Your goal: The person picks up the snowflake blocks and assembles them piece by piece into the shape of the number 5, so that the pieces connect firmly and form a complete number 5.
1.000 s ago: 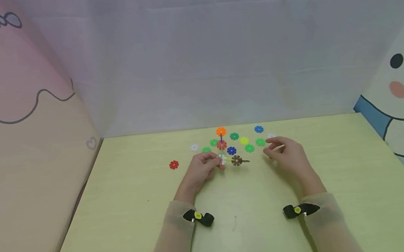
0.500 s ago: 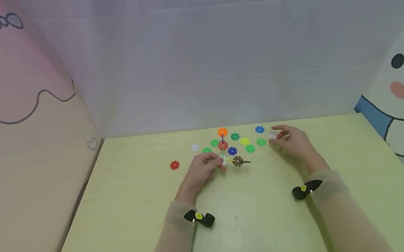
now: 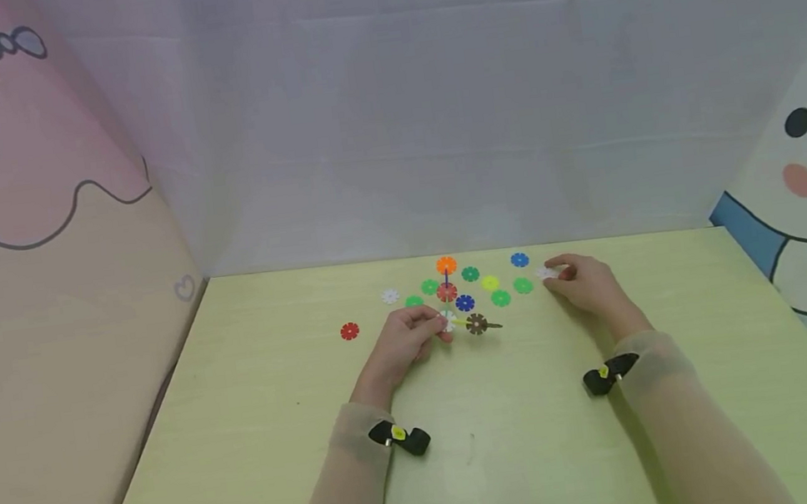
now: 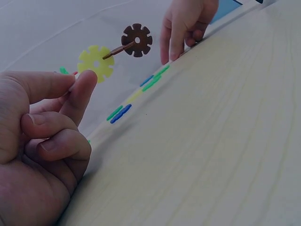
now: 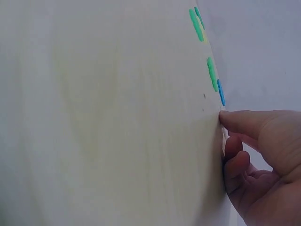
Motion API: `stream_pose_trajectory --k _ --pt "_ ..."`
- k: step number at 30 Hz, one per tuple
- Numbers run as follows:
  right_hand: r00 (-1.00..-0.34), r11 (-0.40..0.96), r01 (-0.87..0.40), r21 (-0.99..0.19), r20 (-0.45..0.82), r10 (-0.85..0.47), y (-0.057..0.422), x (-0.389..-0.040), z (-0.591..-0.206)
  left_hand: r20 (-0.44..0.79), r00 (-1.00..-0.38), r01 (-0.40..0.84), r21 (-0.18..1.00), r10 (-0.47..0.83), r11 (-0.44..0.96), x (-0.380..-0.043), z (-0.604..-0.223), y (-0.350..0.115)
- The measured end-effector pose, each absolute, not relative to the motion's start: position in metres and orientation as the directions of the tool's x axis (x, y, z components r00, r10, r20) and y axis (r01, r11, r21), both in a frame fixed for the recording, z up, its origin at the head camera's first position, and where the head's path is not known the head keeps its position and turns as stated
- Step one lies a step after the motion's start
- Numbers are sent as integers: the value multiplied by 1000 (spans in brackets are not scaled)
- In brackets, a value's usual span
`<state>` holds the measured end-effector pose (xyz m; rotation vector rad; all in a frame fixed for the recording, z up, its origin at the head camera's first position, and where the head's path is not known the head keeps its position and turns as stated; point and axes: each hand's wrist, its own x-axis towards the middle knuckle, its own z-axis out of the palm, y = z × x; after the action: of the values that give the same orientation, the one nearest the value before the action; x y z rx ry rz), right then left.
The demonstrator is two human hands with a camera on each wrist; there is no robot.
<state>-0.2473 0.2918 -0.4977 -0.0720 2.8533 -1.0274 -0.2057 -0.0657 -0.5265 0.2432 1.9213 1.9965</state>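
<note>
My left hand (image 3: 408, 337) pinches a white snowflake disc (image 3: 448, 321) between thumb and finger. That disc belongs to a joined piece: a yellow disc (image 4: 96, 63) and two brown discs (image 4: 137, 40) run off to the right. Toward the back, the piece continues through a red disc (image 3: 447, 292) up to an orange disc (image 3: 446, 265). At the right end of the scattered discs, my right hand (image 3: 583, 287) reaches down to the table, thumb and finger gripping a loose white snowflake disc (image 3: 545, 272) by its rim. In the right wrist view the fingers hide that disc.
Loose flat discs lie around the built piece on the wooden table (image 3: 517, 440): a red disc (image 3: 349, 331) at left, a blue disc (image 3: 520, 259), a yellow disc (image 3: 490, 283) and several green discs (image 3: 501, 298). A pale cloth wall (image 3: 387, 119) stands behind the table's back edge.
My right hand has moved right and back to the loose white disc, and its thumb and finger have closed together there. The left hand holds the built piece in the same spot.
</note>
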Motion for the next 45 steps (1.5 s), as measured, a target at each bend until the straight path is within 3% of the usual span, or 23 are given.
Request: stream_pose_trajectory --k 13,21,32,37,45 --pt "-982 718 80 -691 -180 -64 284 -235 -494 -123 -922 -138 990 368 -15 -207 -528 -66" --pt "-973 732 51 -679 -198 -116 281 -226 -487 -114 -922 -127 992 371 -11 -207 -527 -66" --pt "-953 512 154 -845 -264 -149 270 -195 -485 -115 -923 -127 992 367 -7 -206 -527 -66" --pt "-961 478 121 -870 -223 -162 258 -187 -485 -112 -924 -122 993 367 -4 -207 -525 -68" --pt "-981 397 133 -908 -177 -76 236 -180 -487 -111 -930 -126 992 351 -21 -207 -525 -70"
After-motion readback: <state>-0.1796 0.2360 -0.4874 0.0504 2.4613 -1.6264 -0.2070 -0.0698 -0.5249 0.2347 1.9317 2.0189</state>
